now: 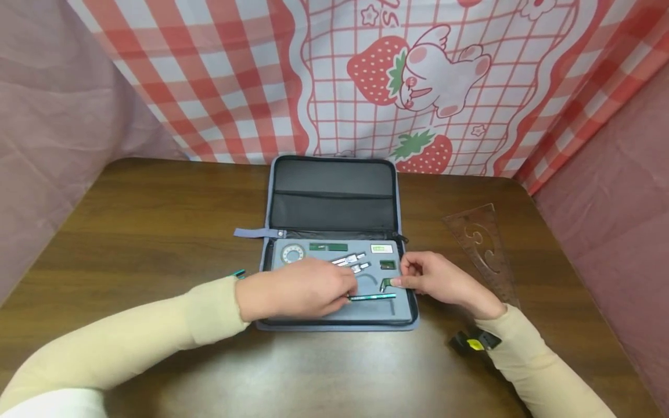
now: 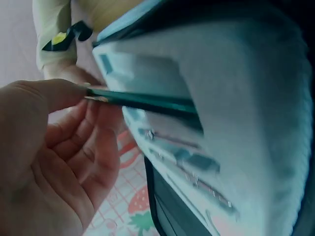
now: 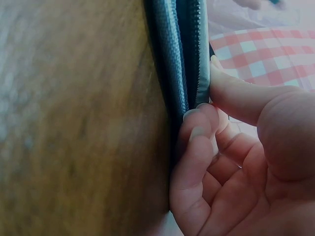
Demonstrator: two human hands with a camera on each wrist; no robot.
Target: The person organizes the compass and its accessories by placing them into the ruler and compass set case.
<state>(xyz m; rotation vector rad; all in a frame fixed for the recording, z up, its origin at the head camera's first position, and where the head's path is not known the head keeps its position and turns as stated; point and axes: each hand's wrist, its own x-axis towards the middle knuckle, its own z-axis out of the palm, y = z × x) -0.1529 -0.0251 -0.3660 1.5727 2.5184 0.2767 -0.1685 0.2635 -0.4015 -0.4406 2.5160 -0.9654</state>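
A zip case (image 1: pixel 334 326) lies unfolded on the wooden table, with a grey tray (image 1: pixel 313 310) of drawing tools in its lower half. My left hand (image 1: pixel 303 287) reaches over the tray and pinches one end of a slim dark green pencil (image 1: pixel 373 297) between thumb and finger. In the left wrist view, the pencil (image 2: pixel 147 102) slants across a slot of the tray. At the case's right side, my right hand (image 1: pixel 431 277) grips the edge, thumb on top and fingers curled at the zip (image 3: pixel 198 54). A small dark green angled piece (image 1: pixel 385 284) lies beside that thumb.
The tray also holds a round white dial (image 1: pixel 292 253), a silver compass (image 1: pixel 360 267), a green lead box (image 1: pixel 328 247), an eraser (image 1: pixel 381 248) and a sharpener (image 1: pixel 387 265). A transparent set square (image 1: pixel 478 238) lies to the right. Patterned cloth (image 1: pixel 235 75) hangs behind the table.
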